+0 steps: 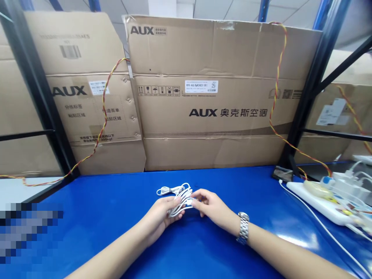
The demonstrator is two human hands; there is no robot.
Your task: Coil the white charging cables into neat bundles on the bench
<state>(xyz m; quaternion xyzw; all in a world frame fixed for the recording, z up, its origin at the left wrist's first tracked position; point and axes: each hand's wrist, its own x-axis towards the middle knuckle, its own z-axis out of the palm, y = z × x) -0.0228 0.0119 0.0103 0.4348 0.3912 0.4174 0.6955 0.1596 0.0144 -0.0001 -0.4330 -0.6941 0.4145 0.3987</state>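
A looped white cable (182, 193) is gathered between my two hands, just above the blue tabletop (203, 248). My left hand (165, 213) is closed around the left side of the loops, thumb on top. From the right, my right hand (209, 202) pinches the cable near its white connector (189, 202), thumb and fingers together. Behind my left hand, a second white cable (165, 190), coiled and bound with a dark tie, lies on the table. The exact ends of the held cable are partly hidden by my fingers.
Large cardboard boxes (221, 151) stand upright along the back edge. At the right lies a white power strip (316, 201) with several plugs and a white cord (322, 228). Twisted red-yellow wires (104, 104) hang at both sides. Black metal posts (302, 100) frame the bench.
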